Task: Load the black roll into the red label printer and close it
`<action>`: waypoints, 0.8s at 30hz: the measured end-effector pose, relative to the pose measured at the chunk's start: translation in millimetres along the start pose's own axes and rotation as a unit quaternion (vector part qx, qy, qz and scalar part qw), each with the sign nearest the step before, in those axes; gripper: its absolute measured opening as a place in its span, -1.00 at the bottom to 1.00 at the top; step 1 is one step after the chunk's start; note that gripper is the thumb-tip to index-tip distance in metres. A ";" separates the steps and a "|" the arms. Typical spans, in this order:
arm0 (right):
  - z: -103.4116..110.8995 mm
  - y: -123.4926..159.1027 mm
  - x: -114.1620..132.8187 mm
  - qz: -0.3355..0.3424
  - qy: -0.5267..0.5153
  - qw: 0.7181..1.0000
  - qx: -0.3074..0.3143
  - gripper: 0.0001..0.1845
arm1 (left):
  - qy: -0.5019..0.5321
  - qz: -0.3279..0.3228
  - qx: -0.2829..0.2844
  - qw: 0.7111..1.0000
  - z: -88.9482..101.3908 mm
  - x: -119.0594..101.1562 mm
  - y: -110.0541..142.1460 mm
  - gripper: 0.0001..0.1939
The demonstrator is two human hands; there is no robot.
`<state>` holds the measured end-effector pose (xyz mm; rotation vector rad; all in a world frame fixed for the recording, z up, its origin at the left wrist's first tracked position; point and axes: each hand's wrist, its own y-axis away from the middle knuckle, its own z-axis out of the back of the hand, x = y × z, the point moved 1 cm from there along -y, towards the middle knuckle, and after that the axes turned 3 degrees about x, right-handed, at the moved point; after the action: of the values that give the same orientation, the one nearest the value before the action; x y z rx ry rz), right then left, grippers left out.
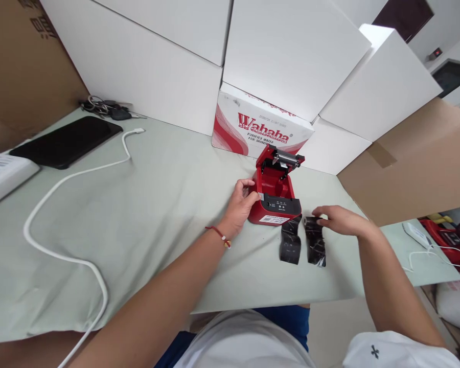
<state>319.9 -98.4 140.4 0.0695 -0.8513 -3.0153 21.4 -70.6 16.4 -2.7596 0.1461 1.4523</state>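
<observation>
A small red label printer [275,214] stands on the cloth-covered table with its lid [281,159] tilted up. Its red inside shows. My left hand [240,207] grips the printer's left side, thumb at the front top corner and fingers along the wall. To the right, my right hand [339,220] pinches a small roll of black glossy ribbon [312,222] between thumb and fingers; its loose end hangs down over the table. Another black strip [290,248] lies curled in front of the printer, its upper end close against the printer's front right corner.
Behind the printer stands a white-and-red water carton [260,125] before stacked white boxes [157,61]. On the left lie a black phone [67,142], keys [107,108] and a white cable [71,258]. A brown cardboard panel [417,163] rises at the right.
</observation>
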 end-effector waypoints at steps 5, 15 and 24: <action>-25.3 -24.1 40.9 0.066 -0.032 0.996 -0.047 -0.47 | -0.016 -0.001 -0.015 1.000 3.4 3.1 -0.1 -0.56; 30.7 38.3 57.4 0.357 -0.136 0.920 0.083 -0.62 | -0.034 -0.007 -0.005 0.999 4.6 2.7 1.4 -0.59; 57.1 -29.7 122.9 0.158 -0.004 0.978 -0.135 -0.48 | -0.034 -0.007 -0.001 0.999 3.6 0.9 4.4 -0.63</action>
<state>194.7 -45.6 168.6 -0.0733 -0.3972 -2.7953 18.5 -74.8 13.7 -2.7025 0.1235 1.5426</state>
